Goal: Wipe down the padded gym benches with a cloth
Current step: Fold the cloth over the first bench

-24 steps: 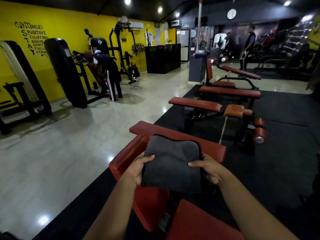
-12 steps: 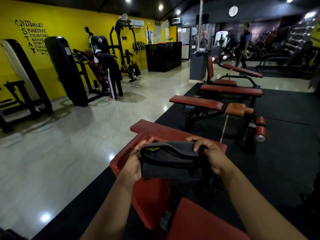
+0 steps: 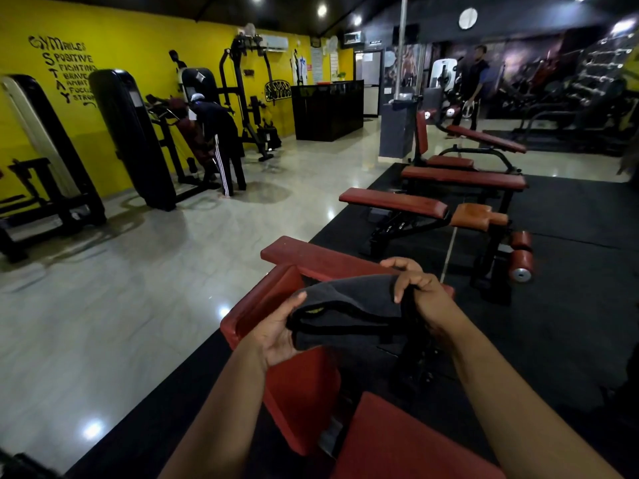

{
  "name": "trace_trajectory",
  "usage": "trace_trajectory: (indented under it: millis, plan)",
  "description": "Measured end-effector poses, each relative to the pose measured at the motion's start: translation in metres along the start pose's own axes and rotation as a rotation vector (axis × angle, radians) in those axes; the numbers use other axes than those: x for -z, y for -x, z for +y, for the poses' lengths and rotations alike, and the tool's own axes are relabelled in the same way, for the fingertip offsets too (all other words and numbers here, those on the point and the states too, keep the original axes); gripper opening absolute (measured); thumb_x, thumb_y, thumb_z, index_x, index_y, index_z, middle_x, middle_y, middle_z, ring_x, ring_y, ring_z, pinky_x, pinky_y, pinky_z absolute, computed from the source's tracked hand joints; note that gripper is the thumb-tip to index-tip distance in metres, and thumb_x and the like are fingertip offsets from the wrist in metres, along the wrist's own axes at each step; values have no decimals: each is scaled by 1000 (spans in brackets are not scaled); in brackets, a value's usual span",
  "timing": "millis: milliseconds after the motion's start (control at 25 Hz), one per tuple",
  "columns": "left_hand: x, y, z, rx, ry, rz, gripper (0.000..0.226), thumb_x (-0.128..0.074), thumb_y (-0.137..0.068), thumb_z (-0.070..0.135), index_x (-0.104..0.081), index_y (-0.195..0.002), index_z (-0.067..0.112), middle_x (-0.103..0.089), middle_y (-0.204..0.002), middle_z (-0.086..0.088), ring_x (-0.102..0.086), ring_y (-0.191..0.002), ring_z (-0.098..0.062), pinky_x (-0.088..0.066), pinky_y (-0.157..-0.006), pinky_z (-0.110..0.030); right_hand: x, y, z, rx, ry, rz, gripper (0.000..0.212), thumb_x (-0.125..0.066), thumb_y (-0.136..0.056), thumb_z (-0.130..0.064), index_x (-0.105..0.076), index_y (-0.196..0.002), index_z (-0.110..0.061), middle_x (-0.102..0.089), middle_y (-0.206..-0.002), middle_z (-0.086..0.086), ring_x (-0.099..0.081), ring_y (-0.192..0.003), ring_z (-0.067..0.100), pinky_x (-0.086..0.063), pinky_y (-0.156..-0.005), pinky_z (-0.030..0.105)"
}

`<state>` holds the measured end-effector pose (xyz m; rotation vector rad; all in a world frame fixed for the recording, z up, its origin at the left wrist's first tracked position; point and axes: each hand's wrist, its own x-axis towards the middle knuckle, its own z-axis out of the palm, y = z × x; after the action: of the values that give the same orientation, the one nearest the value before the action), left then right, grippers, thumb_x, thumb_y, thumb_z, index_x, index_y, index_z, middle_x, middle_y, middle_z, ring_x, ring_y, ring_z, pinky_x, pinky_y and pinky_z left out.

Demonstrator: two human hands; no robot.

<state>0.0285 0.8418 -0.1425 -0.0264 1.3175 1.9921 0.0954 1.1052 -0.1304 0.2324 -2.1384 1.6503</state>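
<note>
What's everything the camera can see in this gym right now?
nearest bench: one, red, bottom centre
cloth: one, dark grey, folded, held above the nearest bench
mat: one, black, right part of the floor
other benches: at least three, red, ahead on the mat
machines: several, black, along the yellow wall, left
counter: one, black, at the back
clock: one, white, high on the far wall
people: two, dark clothes; one bent at a machine, one standing at the back
left hand: one, grips the cloth from below
right hand: one, grips the cloth's top edge
</note>
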Motion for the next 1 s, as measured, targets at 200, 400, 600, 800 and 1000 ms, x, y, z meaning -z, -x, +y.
trace_trajectory:
  millis: [200, 400, 600, 800, 1000]
  plan:
    - [-6, -10, 1, -139, -19, 92, 62, -58, -91, -4, -42, -142, 26, -69, -104, -8, -70, -71, -18, -57, -51, -28, -5, 7, -10, -320, -323, 142, 29, -45, -100, -10, -55, -124, -21, -58, -118, -1, -61, -101, 4, -48, -80, 19]
    - [-7, -11, 2, -175, -30, 111, 68, -60, -89, -5, -40, -143, 32, -69, -107, -5, -69, -74, -19, -57, -53, -29, -1, 18, -11, -720, -639, -3, 51, -36, -93, -59, -70, -111, -24, -69, -69, 3, -62, -51, 15, -46, -47, 22]
    - [3, -5, 6, -210, -95, 91, 68, -65, -84, -5, -47, -142, 26, -66, -126, -7, -72, -93, -22, -58, -61, -30, -2, 20, -3, -685, -237, -182, 59, -78, -78, -10, -55, -131, -25, -66, -123, 10, -62, -114, 33, -54, -92, 42]
    - [-6, -16, -1, -192, -294, 445, 73, -67, -93, 28, -26, -153, 24, -46, -148, -10, -54, -125, -29, -49, -92, -40, -26, 8, -20, -344, -69, 51, 40, -74, -72, 12, -59, -105, -7, -67, -94, 2, -63, -91, 18, -51, -73, 21]
    - [-37, -15, -1, 0, -85, 262, 74, -35, -97, 65, -47, -140, 6, -60, -132, -17, -60, -116, -34, -51, -89, -47, -55, 14, -18, 337, 761, -68, 52, -66, -58, -8, -52, -104, -29, -61, -94, 2, -51, -86, 22, -35, -72, 30]
